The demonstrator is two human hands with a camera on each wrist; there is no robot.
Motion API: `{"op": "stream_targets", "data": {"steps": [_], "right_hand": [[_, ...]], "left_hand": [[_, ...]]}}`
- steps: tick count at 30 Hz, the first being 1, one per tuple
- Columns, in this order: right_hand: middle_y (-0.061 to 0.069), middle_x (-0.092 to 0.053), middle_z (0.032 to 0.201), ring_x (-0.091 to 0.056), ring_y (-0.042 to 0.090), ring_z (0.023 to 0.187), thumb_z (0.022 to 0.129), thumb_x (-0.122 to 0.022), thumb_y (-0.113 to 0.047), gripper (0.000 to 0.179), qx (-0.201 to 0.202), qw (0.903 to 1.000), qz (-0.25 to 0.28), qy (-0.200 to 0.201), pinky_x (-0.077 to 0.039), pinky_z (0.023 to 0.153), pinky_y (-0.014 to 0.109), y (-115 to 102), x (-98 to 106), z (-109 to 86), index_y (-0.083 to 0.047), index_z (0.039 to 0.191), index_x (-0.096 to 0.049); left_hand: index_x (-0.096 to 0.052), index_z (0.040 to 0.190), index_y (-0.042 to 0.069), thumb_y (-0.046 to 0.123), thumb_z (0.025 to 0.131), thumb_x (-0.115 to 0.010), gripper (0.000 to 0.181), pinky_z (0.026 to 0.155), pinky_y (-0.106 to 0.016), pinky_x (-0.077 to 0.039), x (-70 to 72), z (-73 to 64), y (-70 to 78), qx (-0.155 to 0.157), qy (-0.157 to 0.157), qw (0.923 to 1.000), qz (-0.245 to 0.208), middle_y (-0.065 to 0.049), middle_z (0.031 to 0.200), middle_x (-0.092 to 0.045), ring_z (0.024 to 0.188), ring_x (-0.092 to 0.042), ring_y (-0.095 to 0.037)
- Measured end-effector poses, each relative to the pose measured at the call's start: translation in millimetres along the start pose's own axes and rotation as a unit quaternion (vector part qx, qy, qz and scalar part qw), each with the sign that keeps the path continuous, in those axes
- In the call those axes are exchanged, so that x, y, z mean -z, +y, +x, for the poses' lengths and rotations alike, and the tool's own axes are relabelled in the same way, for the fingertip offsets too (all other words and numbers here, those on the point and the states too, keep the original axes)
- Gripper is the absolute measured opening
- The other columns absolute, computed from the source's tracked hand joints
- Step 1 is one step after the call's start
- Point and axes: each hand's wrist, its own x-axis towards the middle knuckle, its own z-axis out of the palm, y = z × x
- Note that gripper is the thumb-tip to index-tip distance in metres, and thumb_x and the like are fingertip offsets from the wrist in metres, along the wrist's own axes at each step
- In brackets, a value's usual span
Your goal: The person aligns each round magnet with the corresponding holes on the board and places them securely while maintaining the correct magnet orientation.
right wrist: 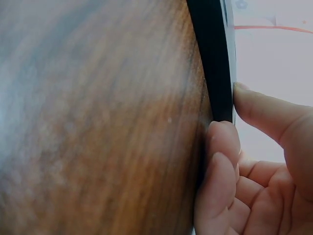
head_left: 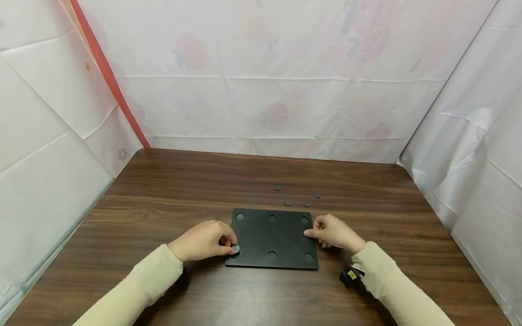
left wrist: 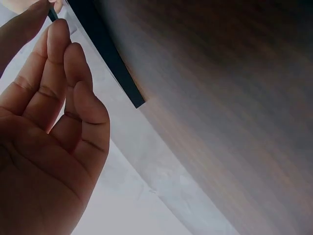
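A black rectangular board (head_left: 261,236) with round recesses along its edges lies on the table. My left hand (head_left: 204,241) pinches a small dark grey disc (head_left: 235,249) between thumb and fingertips, tilted over the recess at the board's near left corner. In the left wrist view that disc (left wrist: 52,13) shows only as a thin edge. At the board's right side my right hand (head_left: 335,234) grips the edge, thumb on the top face and fingers against the side. A grey disc (head_left: 240,217) sits in the far left recess.
Several loose discs (head_left: 287,202) lie on the wooden table (head_left: 195,181) just beyond the board's far edge. White patterned cloth (head_left: 253,108) hangs behind the table and on both sides. A black wrist device (head_left: 350,276) is strapped under the right sleeve.
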Motion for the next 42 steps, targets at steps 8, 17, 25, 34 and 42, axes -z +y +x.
{"op": "stream_targets", "data": {"steps": [8,17,25,34,42], "right_hand": [[0.006,-0.058,0.063,-0.057,0.019,0.052,0.09,-0.071,-0.033,0.032,-0.002,1.0,0.004,-0.002,-0.05,0.049,0.032,0.7,-0.7,0.8,-0.009,0.076,-0.056],[0.005,-0.058,0.063,-0.058,0.019,0.052,0.09,-0.071,-0.034,0.033,0.005,1.0,0.004,-0.005,-0.05,0.05,0.032,2.0,-0.8,1.2,-0.009,0.076,-0.056],[0.006,-0.059,0.064,-0.057,0.019,0.052,0.09,-0.071,-0.034,0.032,0.001,1.0,-0.003,0.001,-0.05,0.05,0.033,0.9,0.2,0.2,-0.009,0.076,-0.056],[0.006,-0.058,0.063,-0.057,0.019,0.052,0.09,-0.071,-0.033,0.032,0.001,1.0,0.0,-0.001,-0.05,0.049,0.032,0.4,0.5,0.1,-0.009,0.076,-0.056],[0.006,-0.058,0.063,-0.057,0.019,0.052,0.09,-0.071,-0.033,0.032,0.003,1.0,-0.001,0.0,-0.05,0.049,0.032,1.8,0.1,1.3,-0.009,0.075,-0.056]], "left_hand": [[-0.074,0.084,0.021,0.02,0.083,-0.077,0.004,0.065,-0.017,-0.048,-3.4,1.7,1.6,-0.013,-0.005,0.9993,0.034,0.018,0.076,-0.059,0.07,-0.055,0.002],[-0.074,0.085,0.02,0.02,0.083,-0.078,0.004,0.066,-0.019,-0.049,-4.5,1.0,0.3,-0.017,-0.008,0.9985,0.051,0.019,0.075,-0.059,0.07,-0.053,0.003],[-0.074,0.083,0.022,0.02,0.083,-0.078,0.005,0.065,-0.017,-0.048,-1.8,0.8,0.8,-0.016,-0.018,0.9989,0.041,0.019,0.075,-0.058,0.07,-0.053,0.003],[-0.074,0.082,0.023,0.02,0.082,-0.079,0.006,0.065,-0.017,-0.047,-1.2,0.8,1.1,-0.022,-0.016,0.9984,0.049,0.02,0.074,-0.058,0.071,-0.053,0.003],[-0.074,0.082,0.023,0.021,0.081,-0.079,0.006,0.067,-0.018,-0.049,-1.5,0.0,1.6,-0.028,-0.011,0.9975,0.064,0.021,0.075,-0.059,0.073,-0.053,0.003]]}}
